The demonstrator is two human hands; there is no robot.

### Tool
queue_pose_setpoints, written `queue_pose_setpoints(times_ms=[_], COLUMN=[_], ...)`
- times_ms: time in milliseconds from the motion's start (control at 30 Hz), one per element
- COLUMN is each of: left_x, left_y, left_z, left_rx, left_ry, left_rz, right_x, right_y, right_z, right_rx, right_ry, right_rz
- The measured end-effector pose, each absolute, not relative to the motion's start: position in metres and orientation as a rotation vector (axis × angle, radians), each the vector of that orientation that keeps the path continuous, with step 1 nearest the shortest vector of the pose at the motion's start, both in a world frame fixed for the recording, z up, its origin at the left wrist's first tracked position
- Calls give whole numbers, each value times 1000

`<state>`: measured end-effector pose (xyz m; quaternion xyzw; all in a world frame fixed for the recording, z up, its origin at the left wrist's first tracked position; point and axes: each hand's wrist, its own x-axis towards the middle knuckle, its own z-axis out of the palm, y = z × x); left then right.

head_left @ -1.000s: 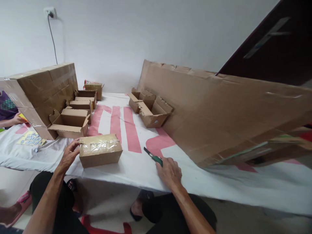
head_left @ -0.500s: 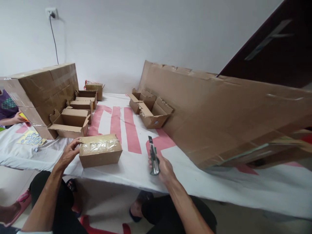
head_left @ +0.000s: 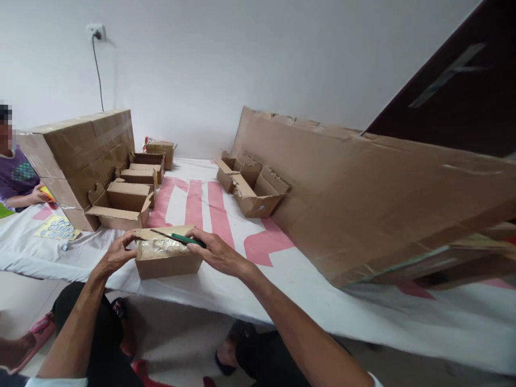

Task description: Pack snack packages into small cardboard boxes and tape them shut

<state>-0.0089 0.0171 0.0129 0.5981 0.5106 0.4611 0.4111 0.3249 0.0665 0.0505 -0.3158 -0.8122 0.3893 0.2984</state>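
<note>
In the head view, a closed cardboard box [head_left: 169,266] with shiny clear tape over its top sits near the table's front edge. My left hand [head_left: 117,253] grips the box's left end, thumb on the near side and fingers at the upper corner. A green utility knife [head_left: 183,239] is held in my right hand [head_left: 213,250], with its blade pointing left over the taped top. Whether the blade touches the tape, I cannot tell. The right hand is at the box's right end, fingers closed round the handle.
Several open cardboard boxes [head_left: 121,207] line the left, beside a tall taped carton [head_left: 91,145]. Two more open boxes [head_left: 260,196] lean by a large cardboard sheet [head_left: 363,199] on the right. A person [head_left: 18,174] sits far left, near a sticker sheet [head_left: 58,228].
My right hand has brought the utility knife left, from beside the box to above its taped top. My left hand stays on the box's left end. The view has shifted slightly.
</note>
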Motion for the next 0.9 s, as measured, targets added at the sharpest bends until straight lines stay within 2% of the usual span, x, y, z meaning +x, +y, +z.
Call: queue_pose_setpoints(times_ms=[467,900], left_x=[-10,-16], left_y=[18,23], left_z=[10,-1], left_rx=[1512,1555], left_ry=[1235,1220], left_rz=[1167,1168], right_x=[299,284], right_y=[109,122], right_z=[103,118], right_rx=[-792,-863], right_ry=[-2628,-2811], right_rz=[718,568])
